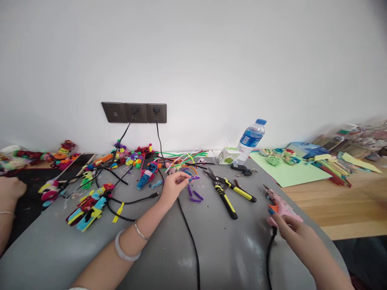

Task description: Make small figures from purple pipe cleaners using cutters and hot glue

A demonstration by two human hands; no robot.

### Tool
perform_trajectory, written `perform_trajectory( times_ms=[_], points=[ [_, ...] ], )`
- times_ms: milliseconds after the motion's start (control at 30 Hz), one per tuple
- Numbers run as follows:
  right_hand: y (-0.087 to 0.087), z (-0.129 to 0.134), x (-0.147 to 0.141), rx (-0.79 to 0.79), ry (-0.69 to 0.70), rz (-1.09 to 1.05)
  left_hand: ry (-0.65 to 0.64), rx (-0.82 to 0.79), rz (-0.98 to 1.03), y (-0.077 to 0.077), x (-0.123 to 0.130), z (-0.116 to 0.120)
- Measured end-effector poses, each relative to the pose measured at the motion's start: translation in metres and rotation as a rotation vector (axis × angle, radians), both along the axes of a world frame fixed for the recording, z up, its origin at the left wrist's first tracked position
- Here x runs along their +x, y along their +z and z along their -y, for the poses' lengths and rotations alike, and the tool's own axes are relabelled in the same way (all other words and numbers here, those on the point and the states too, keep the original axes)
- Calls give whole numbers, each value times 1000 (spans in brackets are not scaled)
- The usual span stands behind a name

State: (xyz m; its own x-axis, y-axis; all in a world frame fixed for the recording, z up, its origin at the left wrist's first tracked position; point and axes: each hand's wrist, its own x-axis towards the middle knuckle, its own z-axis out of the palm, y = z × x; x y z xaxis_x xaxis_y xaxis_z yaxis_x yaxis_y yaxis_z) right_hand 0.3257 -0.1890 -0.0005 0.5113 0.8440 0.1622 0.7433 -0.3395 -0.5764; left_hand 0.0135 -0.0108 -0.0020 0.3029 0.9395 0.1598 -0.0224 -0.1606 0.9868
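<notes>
My left hand (175, 185) reaches over the middle of the grey table, its thumb and forefinger pinched on a short purple pipe cleaner piece (196, 177). Just below it lie several more bent purple pieces (197, 195). At the right edge of the table, my right hand (294, 230) is wrapped round a pink hot glue gun (281, 206), its metal nozzle pointing up and to the left. A black cord runs down from the gun. Between my hands, yellow-and-black pliers (225, 201) rest with their handles spread.
Colourful fuzzy figures (90, 207) and black cables crowd the left side. A water bottle (251, 139), a small carton (229, 155) and keys (247, 172) stand or lie at the back. Green paper (290, 173) lies right. Another person's hand (11, 189) is at far left.
</notes>
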Motion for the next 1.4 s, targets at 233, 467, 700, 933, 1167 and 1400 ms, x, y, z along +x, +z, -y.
perform_trajectory(
  times_ms=[233, 467, 700, 933, 1167, 1400],
  points=[
    [9, -46, -82, -86, 144, -110, -3, 67, -69, -3, 0, -2],
    [-1, -77, -99, -233, 118, 126, -10, 57, -62, -2, 0, -1],
    [0, -75, -89, -111, 148, 60, -28, -4, -62, 1, 0, 0],
    [7, -76, -90, -153, 173, -46, -44, 31, -110, -2, -2, -6],
    [0, -69, -101, -59, 331, -757, -59, -9, -99, -4, -2, -6],
    [-5, -59, -129, 58, 352, -832, -53, -40, -27, -3, -2, -6]
  ],
)
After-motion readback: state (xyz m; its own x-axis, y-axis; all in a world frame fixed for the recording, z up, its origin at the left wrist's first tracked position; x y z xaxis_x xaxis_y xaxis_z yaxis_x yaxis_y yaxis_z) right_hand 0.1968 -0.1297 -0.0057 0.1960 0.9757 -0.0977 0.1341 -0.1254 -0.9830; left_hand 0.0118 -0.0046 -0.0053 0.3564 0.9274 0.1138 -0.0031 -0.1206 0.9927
